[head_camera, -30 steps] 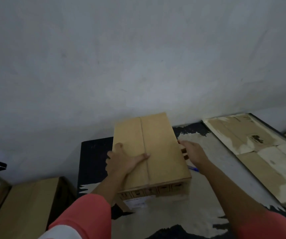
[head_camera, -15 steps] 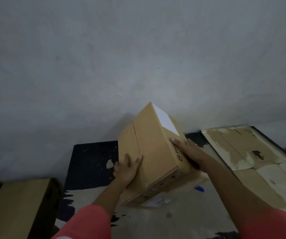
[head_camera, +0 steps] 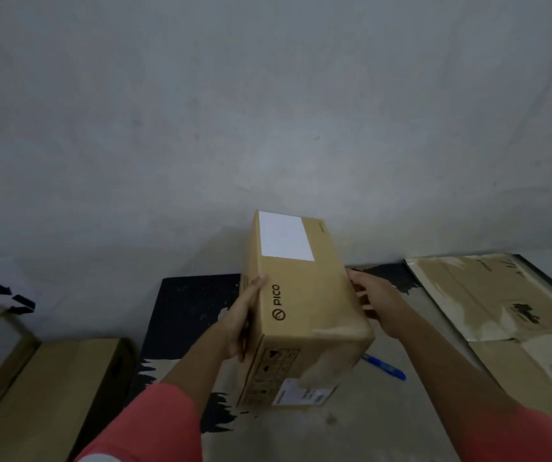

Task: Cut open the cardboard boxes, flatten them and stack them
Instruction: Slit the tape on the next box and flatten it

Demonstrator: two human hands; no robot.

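Note:
A closed brown cardboard box (head_camera: 304, 308) with a white label and "PICO" print stands on the floor in front of the wall, its labelled face turned up. My left hand (head_camera: 244, 318) lies flat against its left side with the fingers straight. My right hand (head_camera: 372, 303) holds the right side, fingers spread along that face. A blue cutter or pen (head_camera: 384, 366) lies on the floor just right of the box, partly hidden behind it.
Flattened cardboard sheets (head_camera: 507, 305) lie on the floor at the right. Two more brown boxes (head_camera: 44, 395) stand at the lower left. A black mat (head_camera: 188, 308) covers the floor behind the box, against a grey wall.
The box was rolled from lying with its seam face up onto another side, so the labelled face now points up. Both hands shifted to its left and right sides.

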